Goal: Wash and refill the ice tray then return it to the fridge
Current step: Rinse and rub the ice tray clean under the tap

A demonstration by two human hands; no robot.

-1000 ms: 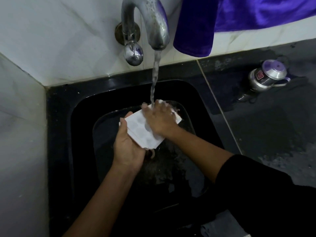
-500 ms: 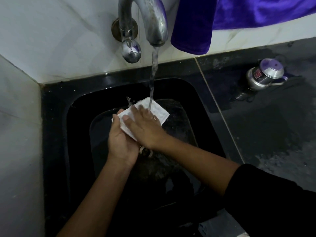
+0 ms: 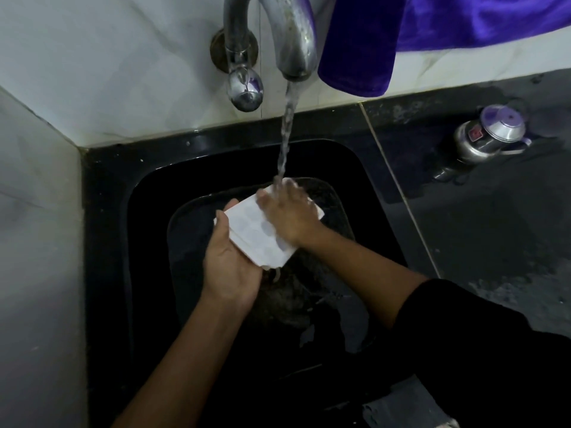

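**Tray**: white, rectangular, held over the sink in both hands, with its far end under the water. Faint round patches show on the upper face. In this dim light I cannot tell which side faces up.

**Left hand**: at the tray's near left end. The grip is closed on the tray, palm against the near end and digits curled over the left edge.

**Right hand**: palm down on the tray's far half. The grip is spread, fingers straight and flat on the upper face, pinching nothing.

**Water**: one steady stream from the tap, landing on the right hand's fingers at the tray's far edge.

**Tap**: steel with a curved spout, fixed to the wall above the sink. A round knob hangs left of the spout.

**Sink**: black, set in a corner of pale tiled wall, wet inside.

**Cloth**: purple, hanging down the wall just right of the spout.

**Worktop**: dark with wet patches, right of the sink.

**Pot**: small, steel and lidded, on the worktop near the wall, well apart from the sink.

**Sleeve**: black, on the right upper arm, with the forearm bare.
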